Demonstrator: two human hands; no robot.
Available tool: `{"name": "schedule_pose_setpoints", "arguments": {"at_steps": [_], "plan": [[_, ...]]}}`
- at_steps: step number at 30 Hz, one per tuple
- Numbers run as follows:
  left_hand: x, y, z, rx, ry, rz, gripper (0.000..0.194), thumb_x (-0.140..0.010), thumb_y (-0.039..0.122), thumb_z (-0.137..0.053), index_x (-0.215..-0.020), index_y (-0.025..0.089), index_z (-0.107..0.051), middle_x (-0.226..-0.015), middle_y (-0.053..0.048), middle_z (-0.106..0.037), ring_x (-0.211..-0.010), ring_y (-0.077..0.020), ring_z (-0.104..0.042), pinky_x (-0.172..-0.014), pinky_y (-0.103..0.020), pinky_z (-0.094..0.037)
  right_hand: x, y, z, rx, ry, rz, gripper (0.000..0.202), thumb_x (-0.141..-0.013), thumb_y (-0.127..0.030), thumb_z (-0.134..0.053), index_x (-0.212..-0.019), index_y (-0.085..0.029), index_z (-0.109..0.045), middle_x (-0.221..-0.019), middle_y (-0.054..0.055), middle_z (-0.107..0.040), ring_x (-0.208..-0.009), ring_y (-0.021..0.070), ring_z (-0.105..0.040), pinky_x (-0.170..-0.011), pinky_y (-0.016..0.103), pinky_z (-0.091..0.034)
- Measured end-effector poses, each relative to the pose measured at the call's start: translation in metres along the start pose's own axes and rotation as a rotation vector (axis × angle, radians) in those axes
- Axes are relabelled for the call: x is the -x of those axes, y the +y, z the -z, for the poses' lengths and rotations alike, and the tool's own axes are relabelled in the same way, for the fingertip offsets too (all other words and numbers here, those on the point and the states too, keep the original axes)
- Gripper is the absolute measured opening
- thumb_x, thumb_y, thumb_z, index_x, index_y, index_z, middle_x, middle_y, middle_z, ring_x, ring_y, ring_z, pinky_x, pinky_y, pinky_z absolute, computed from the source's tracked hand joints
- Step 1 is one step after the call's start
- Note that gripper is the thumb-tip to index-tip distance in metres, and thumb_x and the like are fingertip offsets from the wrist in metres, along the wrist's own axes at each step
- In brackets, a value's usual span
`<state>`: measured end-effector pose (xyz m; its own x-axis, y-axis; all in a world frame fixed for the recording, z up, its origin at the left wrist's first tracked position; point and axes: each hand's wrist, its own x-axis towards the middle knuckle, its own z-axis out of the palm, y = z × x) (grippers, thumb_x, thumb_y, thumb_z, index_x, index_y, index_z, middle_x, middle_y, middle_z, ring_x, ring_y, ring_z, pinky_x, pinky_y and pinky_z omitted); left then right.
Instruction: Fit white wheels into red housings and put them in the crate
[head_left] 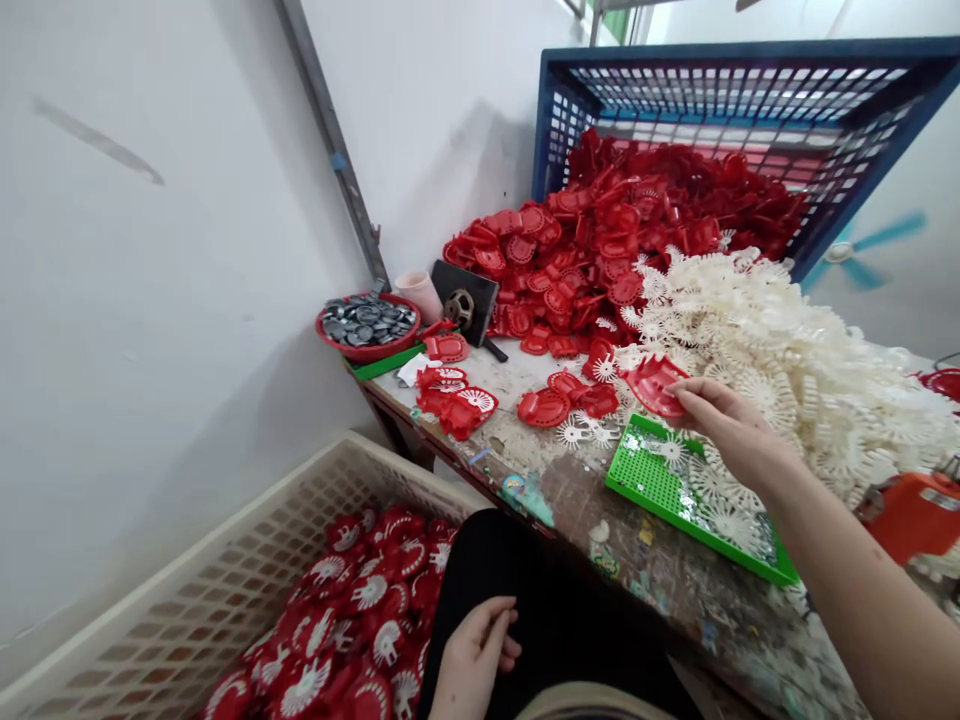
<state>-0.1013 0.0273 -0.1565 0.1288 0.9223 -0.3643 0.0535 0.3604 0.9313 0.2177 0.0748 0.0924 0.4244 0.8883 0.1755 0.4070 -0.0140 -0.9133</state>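
My right hand [712, 415] pinches a red plastic piece [654, 386] by its right edge, above the back left corner of a green tray [649, 492]. White toothed pieces and small shiny bits lie in that tray. My left hand [480, 645] rests over my dark-clothed lap with its fingers curled together; whether anything is between them is too small to tell. Several red pieces [544, 407] lie on the worktable left of my right hand, with white toothed pieces [574, 433] beside them.
A blue crate [870, 190] spills red parts at the back, beside a white heap [810, 350]. A red bowl [367, 350] of grey discs sits at the table's left end. Below stands a beige crate [225, 540] of red-and-white pieces. An orange tool [911, 515] is at right.
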Motion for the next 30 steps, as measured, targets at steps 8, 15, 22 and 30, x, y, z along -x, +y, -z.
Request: {"name": "schedule_pose_setpoints", "arguments": {"at_steps": [8,15,22,30], "plan": [[0.026,0.021,-0.008,0.040,-0.038,-0.094,0.055,-0.074,0.053,-0.065,-0.114,0.015,-0.061,-0.109,-0.016,-0.069,-0.086,-0.0251,-0.070,-0.070,-0.036,-0.058,0.101,0.030,-0.039,0.316,-0.442,0.132,0.019,-0.091,-0.025,-0.034,-0.105,-0.020,-0.047,-0.071,0.000,-0.056,-0.063,0.0151,-0.055,-0.062,0.028,-0.047],[0.045,0.063,-0.016,-0.370,-0.286,-0.569,0.071,-0.070,0.024,-0.075,-0.136,0.030,-0.049,-0.150,-0.009,-0.043,-0.139,-0.0318,-0.035,-0.115,-0.051,-0.026,0.158,0.050,-0.078,0.862,-1.131,0.430,0.020,-0.082,-0.012,-0.054,-0.101,-0.016,-0.059,-0.097,0.010,-0.063,-0.086,0.0239,-0.062,-0.075,0.037,-0.045],[0.051,0.064,-0.025,-0.406,-0.452,-0.251,0.017,-0.079,0.023,-0.062,-0.092,0.022,-0.074,-0.086,-0.002,-0.075,-0.082,-0.0205,-0.067,-0.079,-0.028,-0.051,0.154,0.054,-0.076,0.672,-1.005,0.501,0.021,-0.090,-0.021,-0.054,-0.109,-0.021,-0.061,-0.099,0.006,-0.067,-0.089,0.0202,-0.064,-0.080,0.035,-0.047],[0.033,0.041,-0.012,0.235,-0.062,0.163,0.041,-0.064,0.042,-0.079,-0.092,0.014,-0.071,-0.084,-0.005,-0.075,-0.074,-0.0190,-0.067,-0.070,-0.027,-0.053,0.059,0.064,-0.012,0.711,-0.282,0.362,0.024,-0.092,-0.024,-0.042,-0.102,-0.019,-0.064,-0.096,0.006,-0.071,-0.083,0.0173,-0.068,-0.075,0.030,-0.055]]}}
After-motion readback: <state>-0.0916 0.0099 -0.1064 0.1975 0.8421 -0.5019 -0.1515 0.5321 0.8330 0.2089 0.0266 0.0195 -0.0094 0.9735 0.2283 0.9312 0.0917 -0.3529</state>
